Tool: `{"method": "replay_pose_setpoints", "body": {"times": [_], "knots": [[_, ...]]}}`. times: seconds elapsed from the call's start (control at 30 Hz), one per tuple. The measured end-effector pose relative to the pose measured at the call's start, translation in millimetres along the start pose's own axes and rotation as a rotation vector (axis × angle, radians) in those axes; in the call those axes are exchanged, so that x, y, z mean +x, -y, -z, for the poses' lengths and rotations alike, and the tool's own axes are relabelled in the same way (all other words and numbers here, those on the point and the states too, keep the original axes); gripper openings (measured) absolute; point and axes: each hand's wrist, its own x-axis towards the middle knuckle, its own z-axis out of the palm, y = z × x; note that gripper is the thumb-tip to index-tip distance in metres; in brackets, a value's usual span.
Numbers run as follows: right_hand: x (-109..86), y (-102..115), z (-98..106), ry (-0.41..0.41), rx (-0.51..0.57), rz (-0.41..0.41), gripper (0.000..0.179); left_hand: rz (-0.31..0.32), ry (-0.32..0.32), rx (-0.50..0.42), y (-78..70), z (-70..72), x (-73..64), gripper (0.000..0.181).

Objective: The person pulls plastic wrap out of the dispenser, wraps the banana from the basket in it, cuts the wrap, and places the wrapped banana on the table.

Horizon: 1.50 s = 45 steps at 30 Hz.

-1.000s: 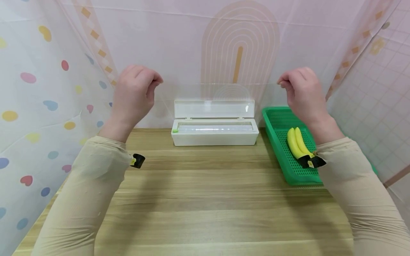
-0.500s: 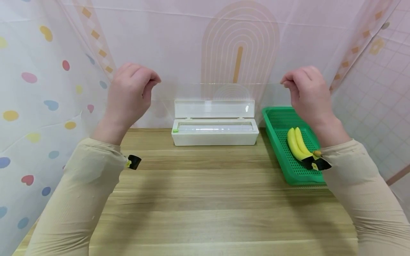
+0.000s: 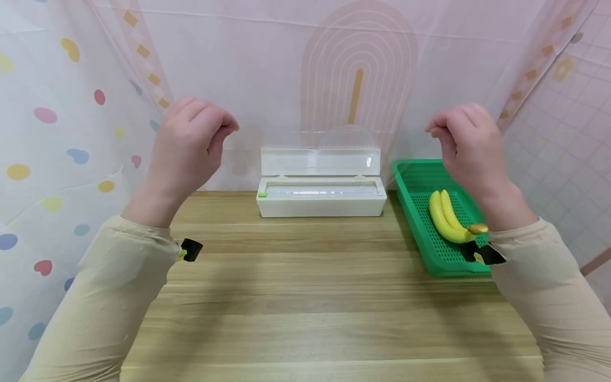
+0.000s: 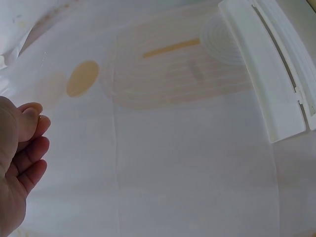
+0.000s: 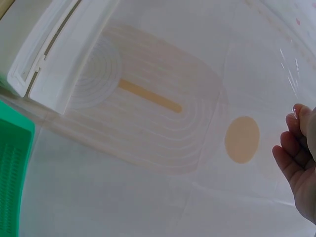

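My left hand (image 3: 191,142) is raised at the left of the head view, thumb and fingertips pinched together. At the same height on the right, my right hand (image 3: 470,143) pinches likewise. Between them stretches a sheet of clear cling film, nearly invisible; in the right wrist view the film (image 5: 292,74) shows as bright creases running to the pinched fingertips. The left wrist view shows the left hand (image 4: 22,148) with thumb against forefinger. Beyond and below the hands, a white cling film dispenser (image 3: 322,206) stands with its lid (image 3: 320,162) up and a roll inside.
A green plastic basket (image 3: 414,241) stands at the right, partly behind the right forearm. Yellow bananas (image 3: 444,220) lie in it, beside a brownish item (image 3: 477,228). The wooden table (image 3: 305,297) spreads in front. Printed cloth (image 3: 229,48) hangs behind.
Both hands have moved apart, the left one leftward and the right one rightward. They have also come slightly lower in the last half second. More of the brownish item in the basket shows.
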Motion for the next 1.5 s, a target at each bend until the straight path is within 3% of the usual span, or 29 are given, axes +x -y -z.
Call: {"method": "replay_pose_setpoints", "body": {"times": [0.37, 0.47, 0.67, 1.07, 1.33, 1.4, 1.5], "knots": [[-13.9, 14.6, 14.7, 0.030, 0.053, 0.014, 0.016, 0.000, 0.045, -0.063, -15.4, 12.4, -7.1, 0.015], [-17.8, 17.5, 18.7, 0.035, 0.085, 0.025, 0.009, 0.001, 0.068, -0.075, -19.9, 17.0, -9.2, 0.016], [-24.8, 23.0, 26.5, 0.082, 0.136, 0.050, 0.039, -0.016, 0.111, -0.107, -28.5, 24.7, -14.7, 0.021], [-33.6, 31.7, 38.5, 0.193, 0.206, 0.114, 0.041, -0.066, 0.179, -0.170, -40.6, 36.3, -27.1, 0.025], [-39.6, 36.6, 46.0, 0.283, 0.248, 0.158, 0.041, -0.096, 0.354, -0.170, -43.4, 48.3, -34.2, 0.005], [-40.5, 38.3, 48.3, 0.310, 0.260, 0.174, 0.041, -0.108, 0.374, -0.176, -45.3, 49.4, -36.1, 0.008], [-42.4, 40.2, 50.4, 0.332, 0.273, 0.193, 0.041, -0.123, 0.373, -0.192, -48.6, 50.0, -39.8, 0.029]]}}
